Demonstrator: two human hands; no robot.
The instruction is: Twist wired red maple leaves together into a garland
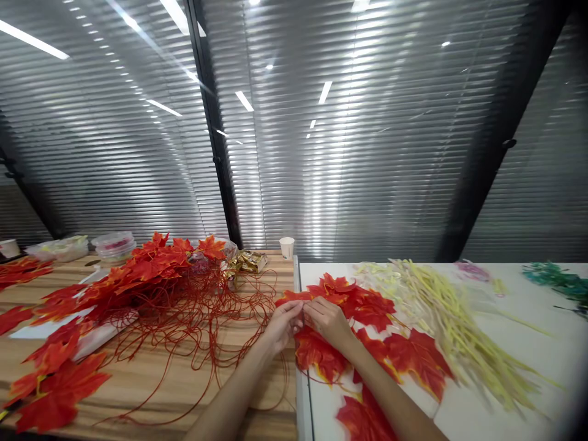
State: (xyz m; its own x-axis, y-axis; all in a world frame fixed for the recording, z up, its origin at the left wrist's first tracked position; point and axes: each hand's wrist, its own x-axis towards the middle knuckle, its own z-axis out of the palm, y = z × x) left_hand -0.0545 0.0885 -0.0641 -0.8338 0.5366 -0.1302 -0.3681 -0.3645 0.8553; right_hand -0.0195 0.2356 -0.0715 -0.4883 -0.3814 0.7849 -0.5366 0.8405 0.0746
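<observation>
My left hand (282,324) and my right hand (329,321) meet fingertip to fingertip above the seam between two tables. Both are closed in a pinch. Whatever lies between the fingertips is too small and too hidden to make out. Red artificial maple leaves (372,306) with yellow-orange edges lie just behind and beneath my right hand. More of these maple leaves (418,361) spread over the white table to the right of it, partly under my right forearm. Left of my left hand, a loose tangle of thin red cord (215,324) covers part of the wooden table.
A large heap of red maple leaves (147,272) sits on the wooden table (257,422). Behind stand clear plastic containers (114,244), gold wrappers (252,261) and a paper cup (287,247). Pale yellow strips (468,331) and green foliage (558,278) lie on the white table (496,392).
</observation>
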